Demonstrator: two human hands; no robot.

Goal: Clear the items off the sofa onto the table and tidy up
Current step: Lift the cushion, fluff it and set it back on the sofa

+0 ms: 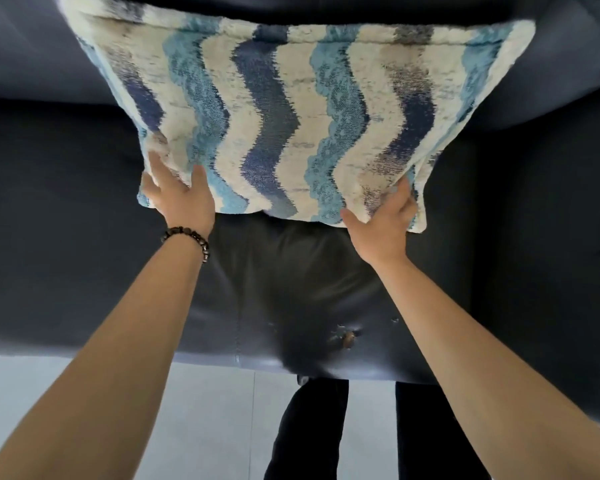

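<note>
Cushion (284, 116): with left hand (179, 199) and right hand (383, 225) pressing spread fingers on its lower corners, seat it squarely against the sofa (66, 237) backrest.

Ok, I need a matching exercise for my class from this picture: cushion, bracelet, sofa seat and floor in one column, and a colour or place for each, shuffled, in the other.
1 cushion
2 bracelet
3 sofa seat
4 floor

A worn round a wrist
B pale tiles
C dark leather, torn near the front edge
D wavy blue and cream stripes

Pairs: 1-D, 2-A, 3-C, 4-B.
</note>
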